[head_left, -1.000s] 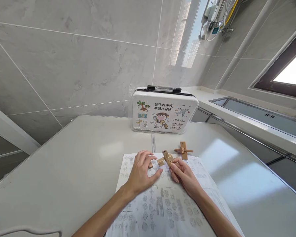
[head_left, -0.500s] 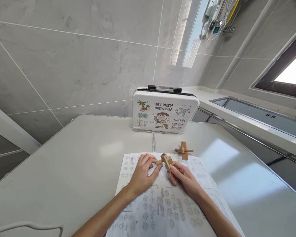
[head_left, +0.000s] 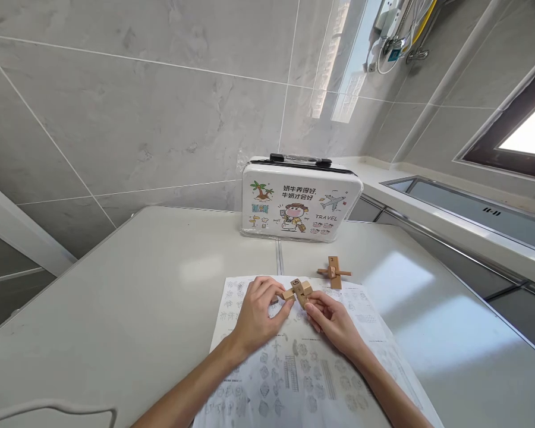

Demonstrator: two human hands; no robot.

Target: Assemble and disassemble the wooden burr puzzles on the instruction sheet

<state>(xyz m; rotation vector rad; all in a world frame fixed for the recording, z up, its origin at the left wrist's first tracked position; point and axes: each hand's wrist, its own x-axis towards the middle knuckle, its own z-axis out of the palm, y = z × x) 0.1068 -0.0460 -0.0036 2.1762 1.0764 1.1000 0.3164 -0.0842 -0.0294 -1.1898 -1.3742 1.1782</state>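
Two pale panels are joined by a dark seam in the tabletop (head_left: 129, 309). Its near middle is covered by a printed diagram sheet (head_left: 303, 374). Behind this, a white cartoon suitcase (head_left: 301, 205) is stood upright, partly wrapped in clear plastic and lettered "TRAVEL", with its black handle uppermost. Over the sheet's far part, the left hand (head_left: 261, 312) is closed to a narrow pinch on one end of an interlocking wooden puzzle (head_left: 298, 288), while its near end is gripped between thumb and fingers of the right hand (head_left: 334, 321). Beyond the right hand, a wooden cross (head_left: 334, 272) marked "2" is laid across the sheet's far edge, well apart from the fingers. Beside the left fingertips, a small brown wooden block (head_left: 274, 300) is mostly hidden, so its full shape cannot be told.
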